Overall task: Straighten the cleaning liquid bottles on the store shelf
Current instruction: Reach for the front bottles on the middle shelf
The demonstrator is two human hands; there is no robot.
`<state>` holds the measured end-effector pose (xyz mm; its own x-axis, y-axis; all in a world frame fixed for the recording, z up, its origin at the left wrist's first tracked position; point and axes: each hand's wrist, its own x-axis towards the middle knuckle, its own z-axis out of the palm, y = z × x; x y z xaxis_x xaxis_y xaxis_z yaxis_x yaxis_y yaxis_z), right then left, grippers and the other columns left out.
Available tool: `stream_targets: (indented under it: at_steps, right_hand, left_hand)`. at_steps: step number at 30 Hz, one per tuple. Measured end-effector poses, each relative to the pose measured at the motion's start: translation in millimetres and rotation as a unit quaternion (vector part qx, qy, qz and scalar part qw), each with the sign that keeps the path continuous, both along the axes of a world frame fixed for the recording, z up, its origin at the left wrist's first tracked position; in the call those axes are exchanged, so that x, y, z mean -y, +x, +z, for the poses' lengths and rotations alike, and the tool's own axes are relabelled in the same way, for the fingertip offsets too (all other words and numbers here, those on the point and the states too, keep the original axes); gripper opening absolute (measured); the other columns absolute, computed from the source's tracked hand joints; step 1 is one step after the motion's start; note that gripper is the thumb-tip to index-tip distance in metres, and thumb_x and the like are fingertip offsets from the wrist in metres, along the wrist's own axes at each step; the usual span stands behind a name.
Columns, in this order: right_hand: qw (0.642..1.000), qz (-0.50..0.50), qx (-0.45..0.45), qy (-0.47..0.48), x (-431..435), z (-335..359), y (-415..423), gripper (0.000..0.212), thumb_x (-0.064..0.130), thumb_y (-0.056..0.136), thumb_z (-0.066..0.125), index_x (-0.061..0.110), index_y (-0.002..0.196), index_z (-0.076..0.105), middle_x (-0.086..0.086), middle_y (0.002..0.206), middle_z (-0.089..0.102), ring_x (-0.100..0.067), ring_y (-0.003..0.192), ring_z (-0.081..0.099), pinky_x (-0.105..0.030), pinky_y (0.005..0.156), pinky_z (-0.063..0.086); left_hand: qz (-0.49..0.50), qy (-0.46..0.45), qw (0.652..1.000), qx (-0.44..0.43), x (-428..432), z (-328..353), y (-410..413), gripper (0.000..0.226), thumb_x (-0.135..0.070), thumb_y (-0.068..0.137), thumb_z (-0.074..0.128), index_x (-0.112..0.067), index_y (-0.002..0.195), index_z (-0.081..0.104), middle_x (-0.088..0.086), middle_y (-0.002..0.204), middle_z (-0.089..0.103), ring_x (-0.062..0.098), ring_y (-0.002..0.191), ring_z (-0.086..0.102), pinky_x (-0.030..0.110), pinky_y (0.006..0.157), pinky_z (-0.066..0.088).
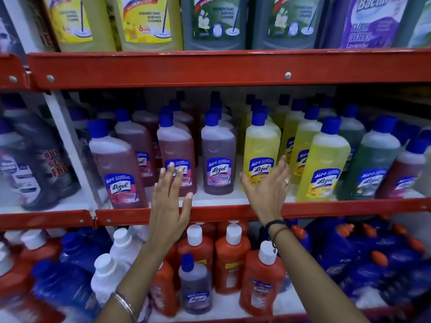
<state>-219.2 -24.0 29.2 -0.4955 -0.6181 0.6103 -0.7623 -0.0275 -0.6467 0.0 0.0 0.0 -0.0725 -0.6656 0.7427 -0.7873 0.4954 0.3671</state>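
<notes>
Rows of blue-capped cleaning liquid bottles stand on the middle shelf. My left hand is open, fingers spread, its fingertips over the label of a pink bottle. A purple bottle stands upright between my hands, untouched. My right hand is open, fingers apart, in front of the lower part of a yellow bottle. Another pink bottle at the front left leans left. A yellow bottle to the right leans right.
Green and pink bottles lean at the right end. Large yellow, green and purple cleaner jugs fill the top shelf. Orange, white and blue bottles crowd the bottom shelf. A white upright post divides the shelving at left.
</notes>
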Motion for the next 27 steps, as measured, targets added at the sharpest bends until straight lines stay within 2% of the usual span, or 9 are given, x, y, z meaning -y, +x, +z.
stream_targets:
  at_steps: [4, 7, 16, 22, 27]
  right_hand:
    - [0.997, -0.019, 0.019, 0.069, 11.2, 5.9, -3.1, 0.121, 0.057, 0.06, 0.076, -0.003, 0.144, 0.013, -0.028, 0.136, 0.04, -0.044, 0.12, 0.046, -0.05, 0.096, 0.042]
    - [0.994, -0.018, 0.016, 0.103, 18.6, 5.3, -7.0, 0.124, 0.058, 0.057, 0.079, -0.003, 0.144, 0.014, -0.027, 0.133, 0.042, -0.044, 0.112, 0.052, -0.048, 0.09, 0.046]
    - [0.993, -0.023, 0.001, 0.118, 23.0, 3.7, -12.2, 0.104, 0.054, 0.053, 0.078, -0.002, 0.128, 0.033, -0.023, 0.118, 0.053, -0.041, 0.101, 0.058, -0.043, 0.081, 0.051]
    - [0.993, -0.044, -0.03, 0.108, 3.3, -3.6, -17.4, 0.095, 0.054, 0.059, 0.073, -0.003, 0.126, 0.034, -0.021, 0.112, 0.055, -0.04, 0.098, 0.059, -0.043, 0.078, 0.051]
    - [0.994, -0.043, -0.036, 0.095, -10.0, -7.3, -19.9, 0.098, 0.055, 0.059, 0.071, -0.002, 0.129, 0.033, -0.021, 0.114, 0.055, -0.04, 0.1, 0.058, -0.044, 0.08, 0.051]
  left_hand:
    - [0.054, 0.066, 0.996, 0.036, 6.3, -22.2, 8.4, 0.06, -0.043, 0.094, 0.031, -0.023, 0.149, 0.018, -0.001, 0.161, 0.012, 0.018, 0.148, 0.005, 0.048, 0.117, 0.015]
    - [0.083, 0.069, 0.991, 0.08, 11.2, -29.1, 8.8, 0.059, -0.045, 0.094, 0.027, -0.023, 0.149, 0.021, 0.0, 0.16, 0.016, 0.02, 0.147, 0.012, 0.049, 0.115, 0.016]
    - [0.105, 0.08, 0.985, 0.109, 12.1, -30.6, 9.0, 0.057, -0.044, 0.094, 0.027, -0.023, 0.147, 0.026, 0.003, 0.158, 0.024, 0.024, 0.146, 0.017, 0.053, 0.113, 0.021]
    - [0.106, 0.09, 0.984, 0.111, 9.2, -29.7, 7.6, 0.056, -0.044, 0.095, 0.025, -0.024, 0.147, 0.026, 0.004, 0.157, 0.027, 0.028, 0.144, 0.022, 0.054, 0.112, 0.021]
    - [0.11, 0.091, 0.983, 0.119, 5.7, -32.9, 9.7, 0.057, -0.047, 0.095, 0.025, -0.023, 0.147, 0.028, 0.004, 0.156, 0.029, 0.026, 0.145, 0.02, 0.055, 0.113, 0.019]
